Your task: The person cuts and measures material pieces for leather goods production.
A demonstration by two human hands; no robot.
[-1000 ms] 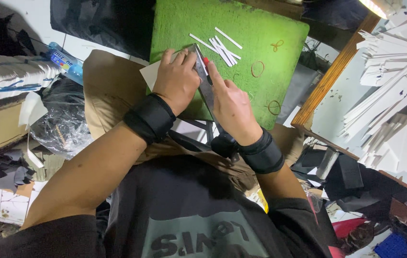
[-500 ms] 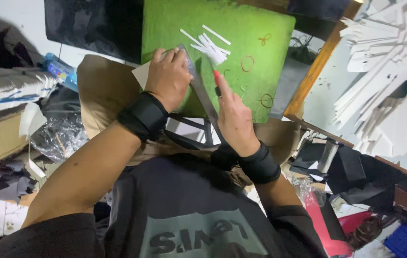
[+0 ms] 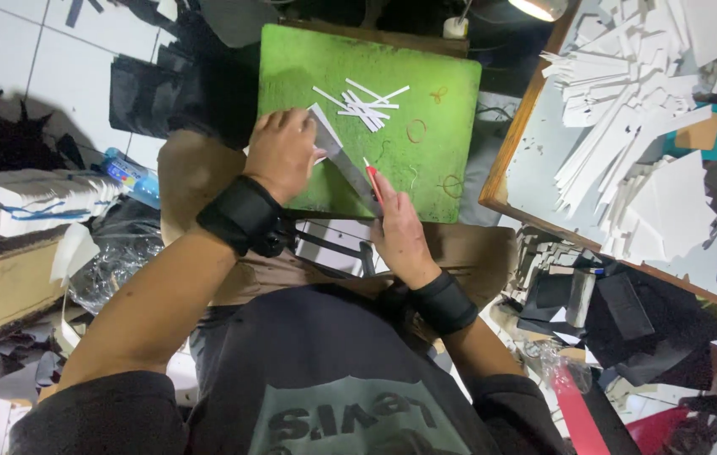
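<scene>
A green cutting mat (image 3: 426,168) lies across the person's lap and takes up the middle of the view; to its right stands a wooden-edged table (image 3: 535,126) heaped with white paper offcuts (image 3: 628,109), and to the left a stack of white sheets (image 3: 21,202) sits on a low surface. On the mat, a metal ruler (image 3: 350,173) runs diagonally from the upper left toward the near edge. The left hand (image 3: 284,152) lies flat on the upper part of the ruler, fingers held close together and pressing it down onto the mat, with a piece of white paper (image 3: 321,126) showing from under the fingertips. The right hand (image 3: 399,232) rests at the near edge of the mat, fingers curled tight around a red-handled craft knife (image 3: 373,181) whose tip sits against the ruler's right side. Both wrists wear black wrist bands (image 3: 245,215). Farther up the mat, well apart from the hands, lies a small loose pile of thin white paper strips (image 3: 365,103), and a few rubber bands (image 3: 416,131) are scattered near the mat's right side.
</scene>
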